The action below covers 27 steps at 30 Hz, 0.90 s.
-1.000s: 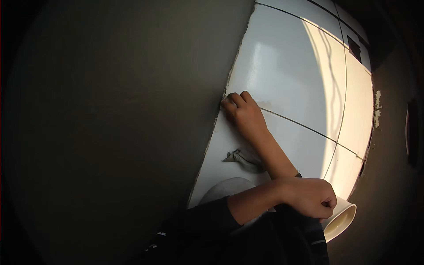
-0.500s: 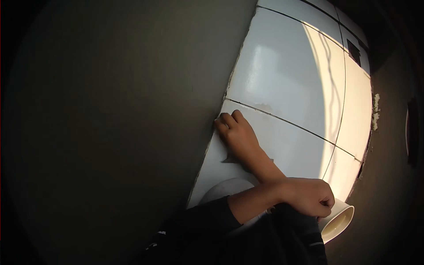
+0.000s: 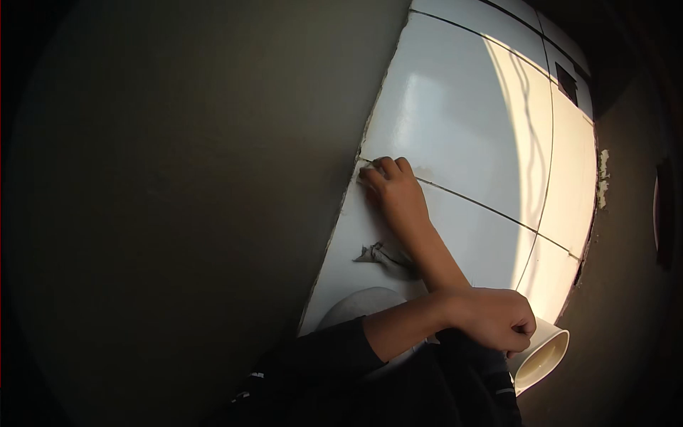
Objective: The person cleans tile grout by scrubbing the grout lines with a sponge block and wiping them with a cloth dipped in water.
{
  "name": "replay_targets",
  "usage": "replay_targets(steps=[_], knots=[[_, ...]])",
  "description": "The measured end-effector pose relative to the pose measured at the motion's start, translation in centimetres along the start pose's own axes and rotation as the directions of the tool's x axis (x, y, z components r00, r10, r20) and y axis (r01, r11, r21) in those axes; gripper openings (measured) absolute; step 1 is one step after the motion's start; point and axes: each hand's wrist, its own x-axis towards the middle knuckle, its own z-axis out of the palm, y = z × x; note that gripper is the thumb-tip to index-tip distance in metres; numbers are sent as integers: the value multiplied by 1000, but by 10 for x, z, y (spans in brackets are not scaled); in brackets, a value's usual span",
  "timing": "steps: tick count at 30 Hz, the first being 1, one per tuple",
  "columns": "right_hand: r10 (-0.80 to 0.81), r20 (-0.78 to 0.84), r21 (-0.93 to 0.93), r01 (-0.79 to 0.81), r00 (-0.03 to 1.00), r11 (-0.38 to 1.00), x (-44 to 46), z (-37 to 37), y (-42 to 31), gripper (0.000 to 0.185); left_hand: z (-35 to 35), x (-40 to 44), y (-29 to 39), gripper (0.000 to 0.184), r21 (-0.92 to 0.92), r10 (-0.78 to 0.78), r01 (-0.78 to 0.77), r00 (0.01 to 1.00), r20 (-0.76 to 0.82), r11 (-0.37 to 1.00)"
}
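My right hand (image 3: 395,186) reaches up and left under my other forearm, to the floor tiles beside the dark wall. Its fingers are curled and pressed down at a tile joint; a small pale thing shows under the fingertips, its kind unclear. Just below that forearm a crumpled grey cloth (image 3: 385,257) lies on the white tile (image 3: 455,220). My left hand (image 3: 498,320) is closed in a loose fist above my dark-clothed leg, with nothing visible in it. Next to it is a cream-coloured, open-mouthed container (image 3: 546,359), partly hidden by the hand.
A dark wall (image 3: 213,178) runs along the left edge of the tiles. A pale rounded thing (image 3: 361,304) sits partly behind my left forearm. Sunlight falls on the tiles at right, near a dark square opening (image 3: 567,84).
My right hand has slid up and slightly right along the tile edge, showing more of the grey cloth. My left hand has hardly moved.
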Motion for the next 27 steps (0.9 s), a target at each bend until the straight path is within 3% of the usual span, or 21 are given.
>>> replay_targets(steps=[3, 4, 10, 12, 19, 22, 24, 27], knots=[[219, -99, 258, -188, 971, 948, 17, -24, 13, 31, -2, -1, 2, 24, 13, -5, 5, 1000, -4, 1000], [217, -97, 255, -187, 971, 949, 17, -25, 16, 31, -2, 0, -1, 24, 34, 15, -14, 1000, -11, 999], [94, -148, 170, -68, 985, 983, 11, -13, 37, 26, -2, 0, 3, 24, 41, -8, 8, 1000, -2, 999], [-13, -144, 119, 30, 989, 992, 9, -6, 34, 20, -2, 0, 3, 24, 33, -10, 10, 1000, 0, 999], [-4, -192, 29, 10, 981, 1000, 41, 9, 34, 16, -4, 0, 3, 23, 54, 7, -6, 1000, -25, 999], [-102, -210, -16, 101, 972, 995, 39, 9, 33, 17, -2, -1, 1, 23, 30, 9, -7, 999, -38, 1000], [-199, -131, -60, 192, 971, 980, 29, 7, 28, 19, -3, 0, 1, 24, -20, 25, -26, 999, -43, 999], [-175, -167, -91, 161, 970, 983, 44, 7, 36, 20, -3, -2, 4, 24, -4, -1, 1, 1000, -17, 1000]])
